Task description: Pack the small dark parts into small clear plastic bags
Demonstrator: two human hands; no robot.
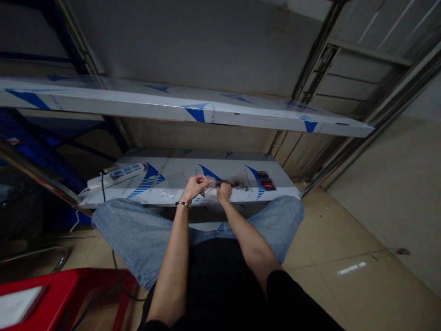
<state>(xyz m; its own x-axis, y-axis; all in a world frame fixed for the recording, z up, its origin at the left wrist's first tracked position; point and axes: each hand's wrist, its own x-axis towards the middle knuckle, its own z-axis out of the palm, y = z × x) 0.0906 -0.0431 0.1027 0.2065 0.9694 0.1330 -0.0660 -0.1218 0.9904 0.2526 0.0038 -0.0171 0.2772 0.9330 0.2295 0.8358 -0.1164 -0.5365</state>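
Observation:
My left hand [195, 185] and my right hand [223, 190] meet over the front edge of a low white and blue shelf [165, 177]. The left fingers pinch a small clear plastic bag [208, 187]. The right hand is closed in a fist against the bag's other side, gripping something small and dark that I cannot make out. Just right of the hands a heap of small dark parts [240, 184] lies on clear plastic. My left wrist carries a dark bracelet.
A white power strip [117, 174] with a black cable lies on the shelf's left end. A second long shelf [186, 108] hangs above. A red stool [65, 294] stands at lower left. My knees in jeans [138, 234] press against the shelf; tiled floor lies to the right.

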